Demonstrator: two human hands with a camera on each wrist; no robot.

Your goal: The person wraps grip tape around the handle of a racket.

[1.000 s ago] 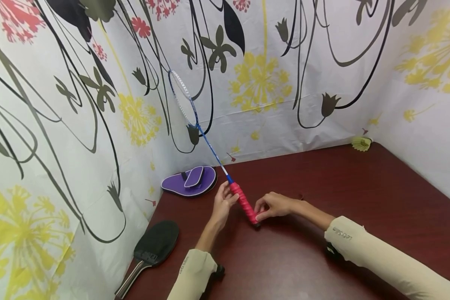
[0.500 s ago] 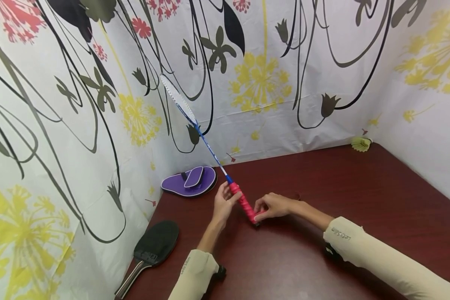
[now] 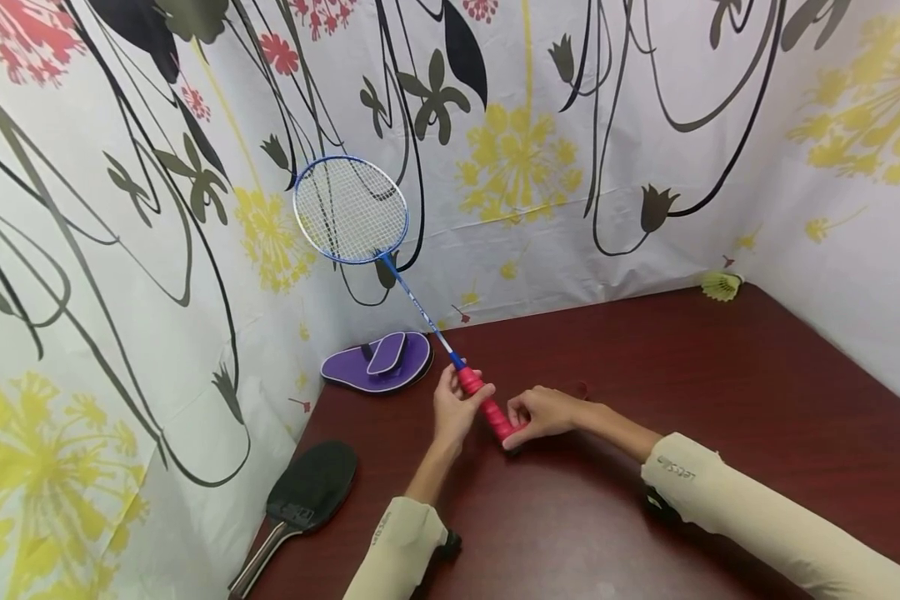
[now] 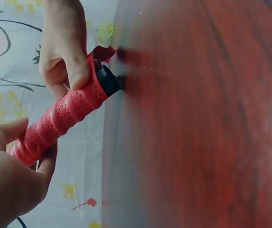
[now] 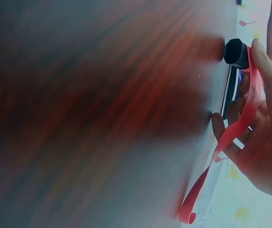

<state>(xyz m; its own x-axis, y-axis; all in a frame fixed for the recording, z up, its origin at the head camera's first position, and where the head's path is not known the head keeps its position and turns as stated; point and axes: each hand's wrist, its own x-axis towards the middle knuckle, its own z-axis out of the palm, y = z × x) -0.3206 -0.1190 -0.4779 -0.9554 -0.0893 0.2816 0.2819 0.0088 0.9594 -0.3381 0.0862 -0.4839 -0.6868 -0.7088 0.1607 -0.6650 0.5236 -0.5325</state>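
A blue-and-white badminton racket [image 3: 420,308] points up and away, its strung face turned broadly toward me. My left hand [image 3: 453,410] grips the upper handle, thumb on top. Red perforated grip tape [image 4: 62,114] winds round the handle in ridged turns. At the butt, my right hand [image 3: 546,412] pinches the tape, thumb pressing it against the handle. The bare black butt cap [image 5: 235,53] sticks out beyond the wrap. In the right wrist view a loose tape strip [image 5: 242,122] crosses the right fingers, and its curled end hangs below them.
A purple paddle case [image 3: 378,364] lies at the table's back left corner. Nearer me on the left edge is a black table tennis bat [image 3: 317,483]. A yellow shuttlecock [image 3: 721,286] sits at the far right corner. Patterned cloth walls [image 3: 525,250] border the dark red table [image 3: 607,517].
The racket has turned about its shaft, its head going from a narrow slanted view to a broad face. My left hand has rolled with the handle; the right still pinches near the butt.
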